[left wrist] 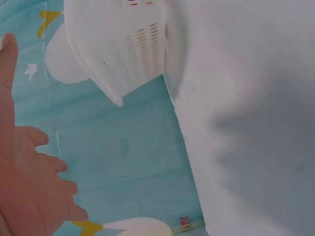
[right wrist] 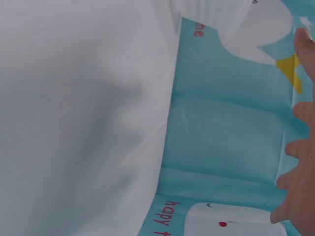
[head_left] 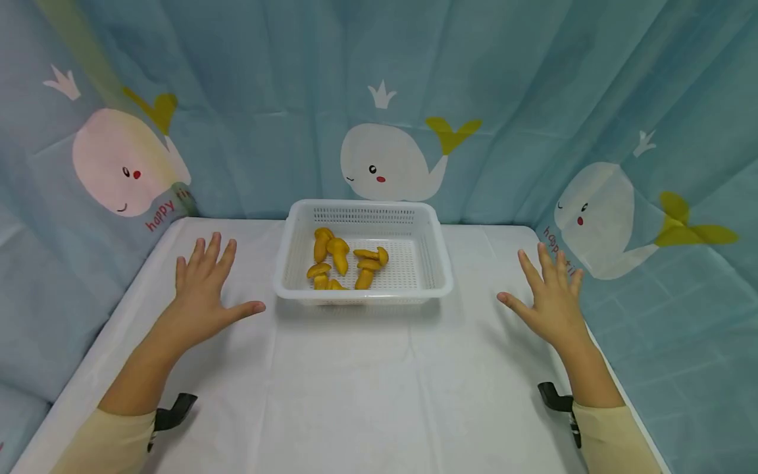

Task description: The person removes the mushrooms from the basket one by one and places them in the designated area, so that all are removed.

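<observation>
A white plastic basket (head_left: pixel 420 293) with slotted walls stands at the back middle of the table. Inside it, mostly toward the left, lie several yellow-brown mushrooms (head_left: pixel 338 254). To the basket's left, my left hand (head_left: pixel 203 289) is held with fingers spread and thumb out, touching nothing. On the other side, my right hand (head_left: pixel 552 299) is spread the same way over the table, apart from the basket. In the left wrist view, the basket's side (left wrist: pixel 118 44) shows beyond my left hand (left wrist: pixel 34 182). The right wrist view catches my right hand (right wrist: pixel 301 172) at its edge.
A white cloth (head_left: pixel 349 382) covers the table. Blue curtains (head_left: pixel 254 131) printed with whales hang behind it and at both sides. Black wrist mounts (head_left: pixel 175 411) jut out by both sleeves.
</observation>
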Demonstrator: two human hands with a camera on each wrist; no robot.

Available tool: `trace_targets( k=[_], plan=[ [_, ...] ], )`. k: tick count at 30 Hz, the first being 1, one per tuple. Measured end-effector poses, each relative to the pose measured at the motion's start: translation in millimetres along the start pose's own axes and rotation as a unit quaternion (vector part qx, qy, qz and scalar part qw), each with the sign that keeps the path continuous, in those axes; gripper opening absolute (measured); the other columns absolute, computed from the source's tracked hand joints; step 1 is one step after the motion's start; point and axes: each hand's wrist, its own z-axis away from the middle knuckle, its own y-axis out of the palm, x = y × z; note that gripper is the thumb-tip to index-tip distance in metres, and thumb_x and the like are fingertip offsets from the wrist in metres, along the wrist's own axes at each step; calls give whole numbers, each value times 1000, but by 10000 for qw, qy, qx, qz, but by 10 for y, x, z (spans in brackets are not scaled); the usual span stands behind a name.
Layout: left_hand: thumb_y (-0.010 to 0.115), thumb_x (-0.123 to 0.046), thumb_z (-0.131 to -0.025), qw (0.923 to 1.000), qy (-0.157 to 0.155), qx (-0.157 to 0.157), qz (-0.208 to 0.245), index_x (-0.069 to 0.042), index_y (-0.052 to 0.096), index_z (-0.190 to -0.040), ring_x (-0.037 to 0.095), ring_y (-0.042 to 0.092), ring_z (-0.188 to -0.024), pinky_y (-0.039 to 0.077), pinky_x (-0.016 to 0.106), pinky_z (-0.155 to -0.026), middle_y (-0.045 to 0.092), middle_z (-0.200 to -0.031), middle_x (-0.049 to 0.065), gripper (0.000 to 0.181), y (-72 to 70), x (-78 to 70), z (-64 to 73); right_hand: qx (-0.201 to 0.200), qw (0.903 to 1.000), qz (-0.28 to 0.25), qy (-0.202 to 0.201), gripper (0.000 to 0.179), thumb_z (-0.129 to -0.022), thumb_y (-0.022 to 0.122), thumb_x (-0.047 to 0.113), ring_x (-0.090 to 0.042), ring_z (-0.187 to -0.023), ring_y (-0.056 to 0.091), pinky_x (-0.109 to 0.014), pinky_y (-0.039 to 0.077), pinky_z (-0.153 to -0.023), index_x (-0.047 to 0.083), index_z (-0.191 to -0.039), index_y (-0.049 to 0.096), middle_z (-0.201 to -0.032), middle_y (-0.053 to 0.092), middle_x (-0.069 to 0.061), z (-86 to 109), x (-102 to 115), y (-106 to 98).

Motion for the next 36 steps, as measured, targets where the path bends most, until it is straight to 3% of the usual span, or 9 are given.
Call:
trace_targets(
  k=[7,16,30,36],
  plan=[
    [77,-67,-79,9988,-19,196,454,-14,-4,-165,36,-23,-156,-21,65,-117,-17,-171,9,129,31,-117,-118,-157,9994,-307,32,97,-91,68,62,-43,-158,-6,-76,-11,-116,24,-166,20,-173,4,-11,-65,94,-16],
    [73,-64,-85,9970,-59,215,743,-11,-4,-165,45,-15,-156,-11,71,-119,-16,-171,15,123,28,-215,-275,-313,9965,-777,37,95,-89,73,56,-45,-157,10,-77,0,-117,19,-164,27,-170,18,-16,-205,289,13],
    [73,-66,-85,9894,-302,346,1379,-9,-1,-165,41,-15,-157,-5,68,-122,-13,-172,14,123,271,-376,-407,-190,9914,-1294,66,90,-92,74,50,-43,-155,17,-72,7,-121,18,-163,29,-168,25,-16,-366,575,20],
    [74,-68,-83,9830,-561,463,1685,-13,-3,-165,41,-12,-157,9,77,-115,-13,-172,9,126,375,-370,-407,-233,9899,-1399,33,88,-91,75,48,-43,-153,23,-75,14,-117,17,-162,33,-166,30,-16,-429,668,30]
  ],
)
